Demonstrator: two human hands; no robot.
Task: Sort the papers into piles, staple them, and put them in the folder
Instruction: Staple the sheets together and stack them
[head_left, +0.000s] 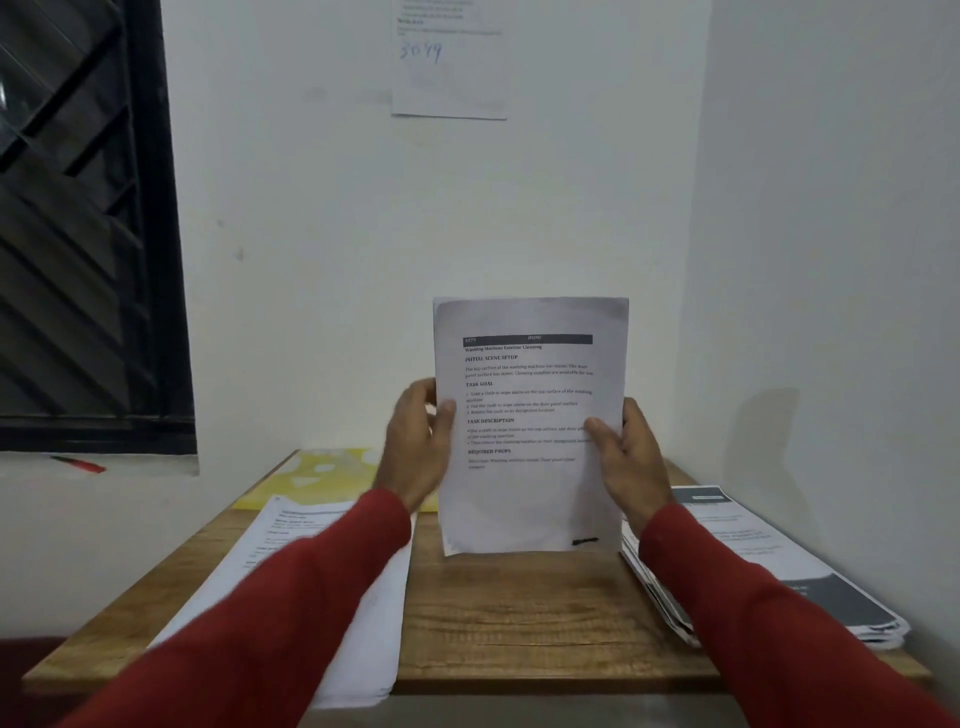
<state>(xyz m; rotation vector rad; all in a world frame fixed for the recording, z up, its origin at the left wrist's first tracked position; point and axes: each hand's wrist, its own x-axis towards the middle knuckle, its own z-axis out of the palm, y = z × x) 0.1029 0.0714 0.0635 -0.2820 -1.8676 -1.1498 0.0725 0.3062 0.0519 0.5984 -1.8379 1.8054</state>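
A printed paper sheaf stands upright above the middle of the wooden table, its bottom edge close to the tabletop. My left hand grips its left edge, thumb on the front. My right hand grips its right edge the same way. A pile of white papers lies on the table's left side under my left sleeve. Another pile of papers with dark header bands lies at the right. A yellow folder lies flat at the table's far left. No stapler is in view.
White walls close the table in at the back and right. A sheet with handwriting hangs on the back wall. A dark barred window is at the left, with a red pen on its sill.
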